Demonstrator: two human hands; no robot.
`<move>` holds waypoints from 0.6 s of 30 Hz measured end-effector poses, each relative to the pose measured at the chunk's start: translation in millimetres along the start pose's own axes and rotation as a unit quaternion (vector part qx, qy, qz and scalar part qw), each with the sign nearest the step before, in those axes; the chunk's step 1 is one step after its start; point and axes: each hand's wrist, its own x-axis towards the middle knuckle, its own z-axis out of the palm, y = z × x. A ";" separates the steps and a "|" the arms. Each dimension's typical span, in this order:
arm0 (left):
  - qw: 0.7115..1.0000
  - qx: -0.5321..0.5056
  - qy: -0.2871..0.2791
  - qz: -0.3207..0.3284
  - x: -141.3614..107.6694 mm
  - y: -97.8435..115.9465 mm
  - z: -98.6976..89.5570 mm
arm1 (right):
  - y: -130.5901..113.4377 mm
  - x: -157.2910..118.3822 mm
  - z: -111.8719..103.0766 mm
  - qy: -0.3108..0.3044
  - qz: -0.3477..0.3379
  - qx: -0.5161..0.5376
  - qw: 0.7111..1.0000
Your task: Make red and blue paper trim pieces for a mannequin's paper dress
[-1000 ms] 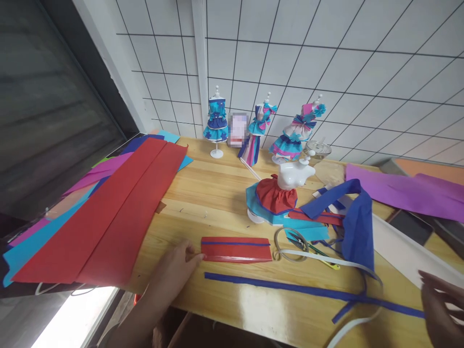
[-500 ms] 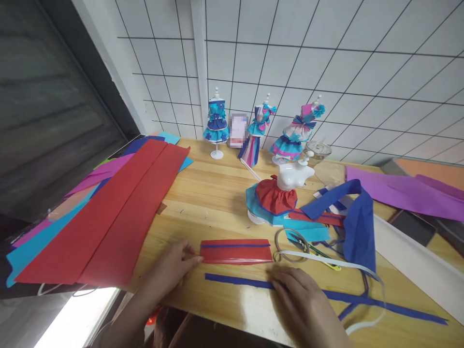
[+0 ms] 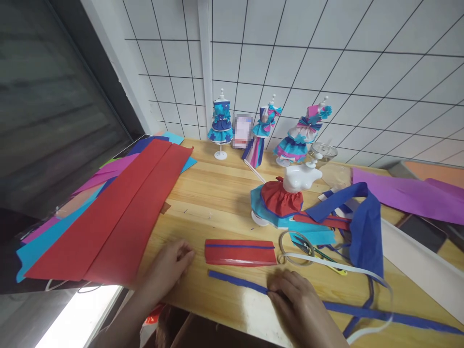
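Observation:
My left hand (image 3: 169,265) rests on the table with its fingers curled in and nothing visible in them, just left of a red strip (image 3: 239,257). That strip lies flat, with a thin blue line along its upper part and a shiny band near its lower edge. Below it, my right hand (image 3: 295,302) is closed on a long narrow blue strip (image 3: 239,282). The blue strip's left end angles up toward the red strip, and its right part (image 3: 406,318) runs across the table beyond my hand. My right fingertips are partly hidden.
A small white mannequin (image 3: 300,178) wears a red and light-blue skirt (image 3: 282,198). Tape roll (image 3: 283,241), scissors (image 3: 302,244), white ribbon (image 3: 344,265) and blue fabric (image 3: 366,232) lie at right. Red sheets (image 3: 119,212) stack at left; several dressed mannequins (image 3: 220,123) stand behind.
My left hand has drawn back from the red strip's left end and its fingers have curled. My right hand has closed on the blue strip, whose left part now slants more.

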 end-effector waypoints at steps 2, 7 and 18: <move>0.998 0.020 0.030 0.047 -6.6 5.0 2.4 | -2.2 1.6 -1.2 0.009 -0.012 0.011 1.000; 0.979 0.049 0.001 0.199 -18.9 13.5 17.8 | -13.3 4.7 -1.8 0.046 -0.023 0.072 0.996; 0.941 0.132 -0.106 0.294 -19.8 17.6 27.3 | -16.1 2.1 -6.3 0.034 -0.009 0.109 0.993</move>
